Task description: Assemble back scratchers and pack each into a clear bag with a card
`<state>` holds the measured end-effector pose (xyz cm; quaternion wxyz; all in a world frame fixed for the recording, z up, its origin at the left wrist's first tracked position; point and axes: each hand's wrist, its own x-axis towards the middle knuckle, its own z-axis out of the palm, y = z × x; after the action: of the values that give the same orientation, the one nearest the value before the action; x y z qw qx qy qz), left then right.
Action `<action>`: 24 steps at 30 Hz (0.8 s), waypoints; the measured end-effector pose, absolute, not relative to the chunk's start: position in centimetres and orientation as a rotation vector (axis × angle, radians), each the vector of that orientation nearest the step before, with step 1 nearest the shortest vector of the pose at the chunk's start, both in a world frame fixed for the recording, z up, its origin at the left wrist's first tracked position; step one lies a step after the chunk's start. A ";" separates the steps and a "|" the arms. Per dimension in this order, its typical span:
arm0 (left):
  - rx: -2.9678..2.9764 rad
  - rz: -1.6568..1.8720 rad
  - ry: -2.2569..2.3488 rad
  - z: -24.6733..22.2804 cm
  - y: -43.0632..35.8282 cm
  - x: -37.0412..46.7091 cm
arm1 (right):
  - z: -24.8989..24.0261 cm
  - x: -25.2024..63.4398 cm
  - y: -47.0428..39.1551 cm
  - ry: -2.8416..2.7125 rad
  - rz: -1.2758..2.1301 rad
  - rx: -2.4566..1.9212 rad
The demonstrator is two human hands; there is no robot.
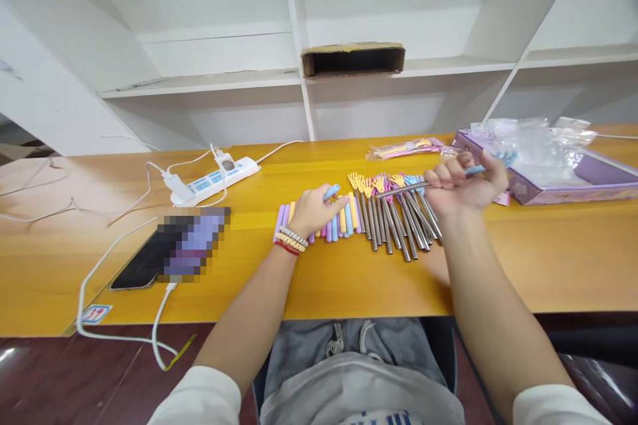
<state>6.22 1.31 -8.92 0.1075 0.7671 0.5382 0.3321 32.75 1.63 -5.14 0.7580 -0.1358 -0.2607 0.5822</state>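
My right hand (466, 186) is raised over the table, its fingers wrapped round a back scratcher (406, 188) with a steel rod and a light blue claw head; the rod points left. In my left hand (314, 211) a light blue handle tube (331, 192) is gripped between thumb and fingers. Under and beside that hand lies a row of pastel handle tubes (343, 219) in purple, yellow, blue and pink. Between my hands rests a pile of several back scratchers (399, 219), with yellow, pink and blue claw heads at the back and steel rods toward me.
Bagged back scratchers (409, 148) lie behind the pile. A purple box (548, 194) with clear plastic bags (538, 146) stands at right. At left are a power strip (216, 180), cables and a phone (144, 259). White shelves with a cardboard box (353, 60) rise behind.
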 end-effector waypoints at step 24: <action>2.233 1.067 1.276 -9.4 -0.5 9.8 | -7.1 29.5 2.2 -0.720 1.547 -0.040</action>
<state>9.82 -0.47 -9.41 0.1775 0.7892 0.4510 0.3771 29.54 2.18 -7.07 0.6573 -0.0178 -0.3178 0.6831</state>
